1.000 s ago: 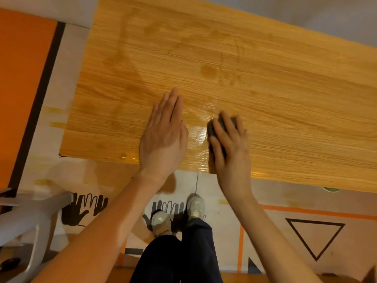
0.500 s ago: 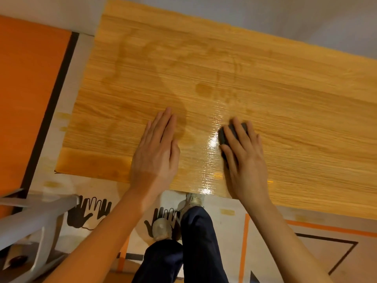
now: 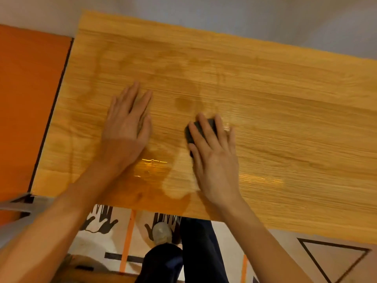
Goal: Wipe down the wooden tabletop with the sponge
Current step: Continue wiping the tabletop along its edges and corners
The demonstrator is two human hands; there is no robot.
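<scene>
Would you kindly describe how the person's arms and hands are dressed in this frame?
Both forearms are bare up to the frame edge, with no sleeves showing. The left hand and right hand wear no gloves, and I can see no rings, watch or bracelets, though motion blur softens fine detail.

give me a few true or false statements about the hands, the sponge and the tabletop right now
1. The right hand presses a dark sponge onto the wooden tabletop. True.
2. The left hand is lifted clear of the wood and curled into a fist. False: it lies flat on the tabletop with its fingers stretched out.
3. Wet, darker patches and glints show on the wood near the front edge between the two hands. True.
4. The sponge sits under the left hand. False: it is under the fingers of the right hand.
5. A bowl stands on the tabletop to the right of the hands. False: nothing stands there.
</scene>
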